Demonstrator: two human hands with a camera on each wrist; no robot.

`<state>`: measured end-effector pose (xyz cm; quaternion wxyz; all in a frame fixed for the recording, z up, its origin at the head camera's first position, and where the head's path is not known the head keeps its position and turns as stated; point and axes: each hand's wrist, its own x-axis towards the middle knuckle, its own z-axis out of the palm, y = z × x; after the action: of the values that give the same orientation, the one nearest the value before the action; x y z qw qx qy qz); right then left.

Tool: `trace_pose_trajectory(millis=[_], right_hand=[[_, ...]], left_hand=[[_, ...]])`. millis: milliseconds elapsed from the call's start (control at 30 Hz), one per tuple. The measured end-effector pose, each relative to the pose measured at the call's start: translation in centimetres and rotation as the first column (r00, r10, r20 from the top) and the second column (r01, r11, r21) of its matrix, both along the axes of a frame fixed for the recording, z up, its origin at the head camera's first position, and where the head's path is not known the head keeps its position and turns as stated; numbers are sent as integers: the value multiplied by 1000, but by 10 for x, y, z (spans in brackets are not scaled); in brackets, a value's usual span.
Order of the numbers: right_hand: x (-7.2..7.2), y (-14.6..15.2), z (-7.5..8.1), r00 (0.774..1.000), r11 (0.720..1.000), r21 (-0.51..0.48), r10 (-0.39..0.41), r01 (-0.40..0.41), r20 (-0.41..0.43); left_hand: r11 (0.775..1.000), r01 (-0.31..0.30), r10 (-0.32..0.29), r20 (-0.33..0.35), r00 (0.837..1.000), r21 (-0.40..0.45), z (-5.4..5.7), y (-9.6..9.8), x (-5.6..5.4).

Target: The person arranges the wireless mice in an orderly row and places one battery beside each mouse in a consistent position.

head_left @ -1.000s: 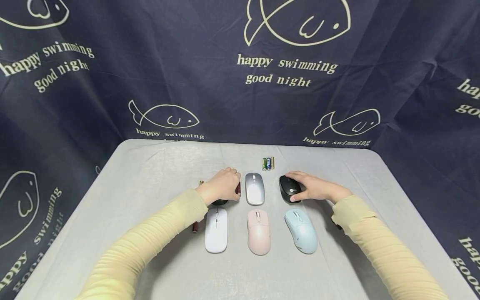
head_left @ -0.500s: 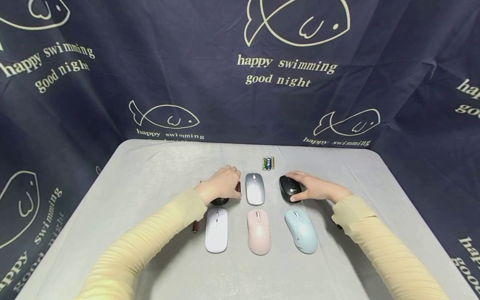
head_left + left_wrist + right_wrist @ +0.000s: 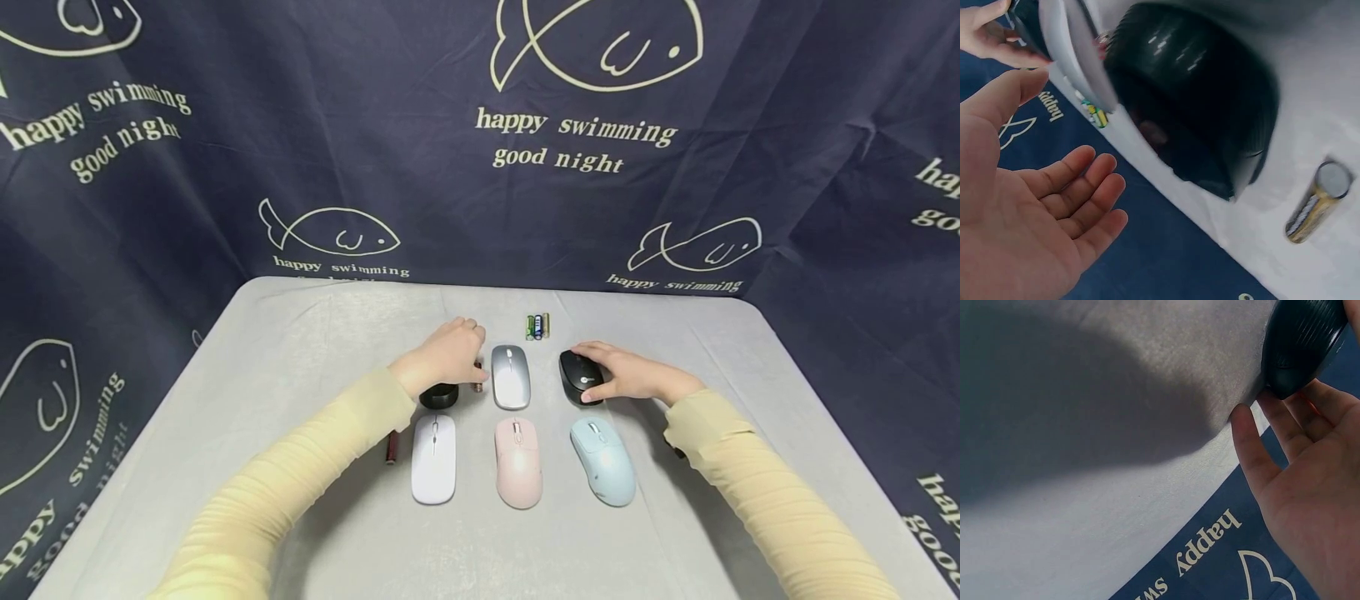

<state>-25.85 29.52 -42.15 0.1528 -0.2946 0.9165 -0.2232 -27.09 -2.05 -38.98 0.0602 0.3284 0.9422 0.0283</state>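
My left hand (image 3: pixel 448 357) hovers above a black mouse (image 3: pixel 439 396), part of which it hides in the head view. Its fingers are loosely bent and hold nothing in the left wrist view, where the same black mouse (image 3: pixel 1197 94) lies beside them. A small battery (image 3: pixel 477 385) stands out between that thumb and the silver mouse (image 3: pixel 511 379). My right hand (image 3: pixel 626 372) grips another black mouse (image 3: pixel 577 375) on the table, thumb at its near end and fingers at its far end. In the right wrist view, fingertips touch this mouse (image 3: pixel 1300 347).
In front lie a white mouse (image 3: pixel 433 462), a pink mouse (image 3: pixel 518 465) and a light blue mouse (image 3: pixel 603 463). Three batteries (image 3: pixel 537 327) sit at the back. A dark red battery (image 3: pixel 392 448) lies left of the white mouse; a gold battery (image 3: pixel 1316 203) shows in the left wrist view.
My left hand has shifted slightly away from me and its thumb has moved right, uncovering more of the black mouse below. My right hand stays put on its mouse.
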Motion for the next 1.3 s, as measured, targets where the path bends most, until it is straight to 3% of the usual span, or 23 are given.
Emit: trace_pose_trajectory(millis=[333,633,1300], right_hand=[[0,0,-1,1000,1000,9,-4,4,0],[1,0,-1,1000,1000,9,-9,9,3],[1,0,-1,1000,1000,-2,-16,16,3]], left_hand=[[1000,-9,9,-6,1000,10,14,11,-11],[996,-21,21,-2,1000,88,25,20,-21],[995,-35,37,-28,999,90,20,37,-37]])
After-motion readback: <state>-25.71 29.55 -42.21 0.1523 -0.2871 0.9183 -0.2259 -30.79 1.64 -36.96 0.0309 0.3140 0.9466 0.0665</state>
